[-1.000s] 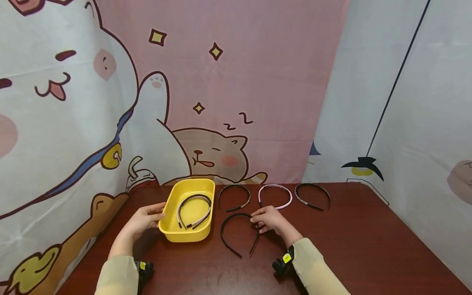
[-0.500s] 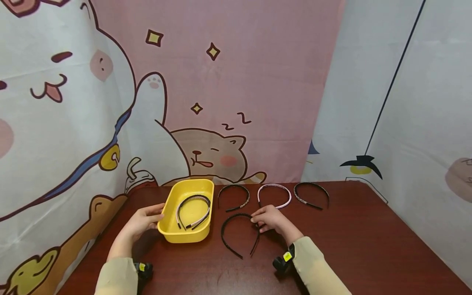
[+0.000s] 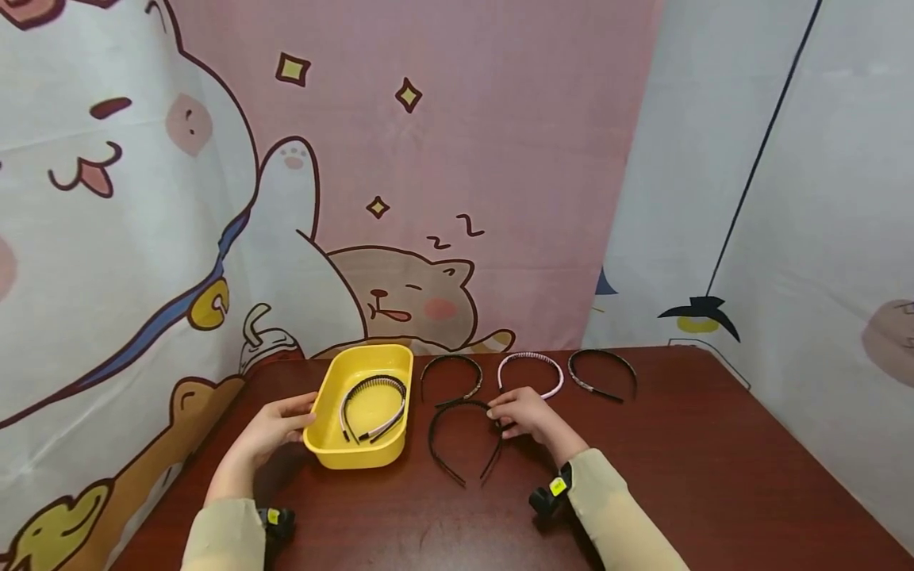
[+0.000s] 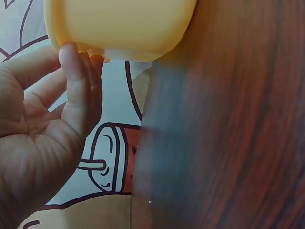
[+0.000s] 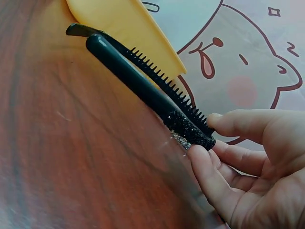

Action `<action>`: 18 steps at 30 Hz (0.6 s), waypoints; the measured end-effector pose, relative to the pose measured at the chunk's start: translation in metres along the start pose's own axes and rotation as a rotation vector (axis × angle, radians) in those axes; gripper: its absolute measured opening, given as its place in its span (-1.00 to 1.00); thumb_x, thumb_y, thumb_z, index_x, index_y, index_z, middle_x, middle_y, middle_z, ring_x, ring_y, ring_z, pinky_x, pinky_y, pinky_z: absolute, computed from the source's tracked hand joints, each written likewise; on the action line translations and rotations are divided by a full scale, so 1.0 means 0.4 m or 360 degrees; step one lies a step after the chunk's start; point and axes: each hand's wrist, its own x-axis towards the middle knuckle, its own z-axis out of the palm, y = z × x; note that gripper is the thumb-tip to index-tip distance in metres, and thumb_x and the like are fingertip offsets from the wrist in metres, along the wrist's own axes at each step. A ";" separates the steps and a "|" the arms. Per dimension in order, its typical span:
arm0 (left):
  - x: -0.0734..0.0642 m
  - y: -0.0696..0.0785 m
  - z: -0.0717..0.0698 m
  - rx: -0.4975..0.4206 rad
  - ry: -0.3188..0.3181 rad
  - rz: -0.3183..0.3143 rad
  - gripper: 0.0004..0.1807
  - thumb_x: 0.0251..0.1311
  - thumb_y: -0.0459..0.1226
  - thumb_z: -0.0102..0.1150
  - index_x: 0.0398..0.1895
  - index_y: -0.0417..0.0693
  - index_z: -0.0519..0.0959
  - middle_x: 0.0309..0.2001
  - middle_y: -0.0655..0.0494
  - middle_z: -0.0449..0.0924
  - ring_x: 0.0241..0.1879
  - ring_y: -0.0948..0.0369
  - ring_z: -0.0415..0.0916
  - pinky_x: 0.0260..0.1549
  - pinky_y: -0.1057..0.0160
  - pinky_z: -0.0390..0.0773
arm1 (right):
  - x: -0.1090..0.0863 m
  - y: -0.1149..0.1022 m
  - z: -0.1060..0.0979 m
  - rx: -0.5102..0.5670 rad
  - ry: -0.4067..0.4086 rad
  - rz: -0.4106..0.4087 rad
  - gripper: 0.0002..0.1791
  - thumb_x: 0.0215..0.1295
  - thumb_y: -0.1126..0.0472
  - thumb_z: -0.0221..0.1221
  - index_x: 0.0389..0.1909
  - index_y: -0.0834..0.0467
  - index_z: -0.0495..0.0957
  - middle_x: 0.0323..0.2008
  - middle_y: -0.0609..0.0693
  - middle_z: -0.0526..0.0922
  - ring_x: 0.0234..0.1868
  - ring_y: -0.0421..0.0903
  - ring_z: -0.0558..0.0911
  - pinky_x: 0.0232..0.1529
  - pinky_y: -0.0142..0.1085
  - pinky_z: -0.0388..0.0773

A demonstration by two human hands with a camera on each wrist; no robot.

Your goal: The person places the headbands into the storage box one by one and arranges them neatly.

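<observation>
My left hand [image 3: 270, 432] grips the left side of a yellow plastic basin [image 3: 353, 459], fingertips at its rim. In the basin lie headbands, a dark toothed one [image 3: 374, 381] among them, overlapping pale pink and black arms. My right hand [image 3: 530, 415] pinches a black headband [image 5: 131, 76] between thumb and fingers. The right wrist view shows comb teeth along its inner side and dark glitter near my fingertips. Its two ends point toward me, and its far curve overlaps another headband's tip in the head view.
Along the table's far side lie a black headband with a patterned section [image 3: 477, 384], a pink and black headband [image 3: 560, 381] and a dark patterned headband [image 3: 581, 385]. A cartoon-printed cloth [image 3: 500, 159] hangs behind the brown table [image 3: 714, 460].
My right hand has moved the black headband slightly up and away from me in the last half second. My left hand keeps its grip on the basin.
</observation>
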 end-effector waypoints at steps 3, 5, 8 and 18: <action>-0.002 0.001 -0.001 -0.0002 0.0015 -0.0011 -0.39 0.32 -0.39 0.11 0.39 -0.39 0.21 0.15 -0.38 0.40 -0.26 0.09 0.57 -0.30 0.25 0.61 | 0.004 -0.010 -0.010 0.0017 0.0004 -0.0026 -0.66 0.15 0.34 0.28 -0.07 0.43 0.60 -0.52 -0.01 0.55 -0.54 -0.20 0.50 -0.55 -0.31 0.60; -0.001 0.003 -0.001 0.0005 0.0009 -0.0003 -0.39 0.33 -0.39 0.10 0.40 -0.40 0.20 0.15 -0.39 0.39 -0.25 0.09 0.56 -0.30 0.26 0.61 | 0.008 -0.018 -0.018 0.0029 0.0006 -0.0039 -0.65 0.16 0.34 0.27 -0.06 0.45 0.58 -0.50 0.00 0.55 -0.52 -0.19 0.50 -0.54 -0.31 0.60; 0.000 0.009 0.001 -0.0002 0.0016 0.0000 -0.39 0.33 -0.39 0.10 0.40 -0.40 0.20 0.16 -0.39 0.39 -0.24 0.10 0.57 -0.30 0.26 0.61 | 0.014 -0.030 -0.033 0.0030 0.0028 -0.0054 -0.64 0.16 0.34 0.27 -0.05 0.45 0.58 -0.46 0.00 0.58 -0.50 -0.18 0.51 -0.53 -0.30 0.61; -0.004 0.010 0.001 -0.0029 0.0015 0.0006 -0.39 0.29 -0.42 0.08 0.38 -0.44 0.21 0.17 -0.40 0.40 -0.24 0.15 0.56 -0.29 0.25 0.61 | 0.019 -0.080 -0.071 0.0007 0.0063 -0.0080 -0.60 0.20 0.32 0.25 0.02 0.44 0.54 -0.34 0.03 0.64 -0.45 -0.14 0.59 -0.47 -0.26 0.63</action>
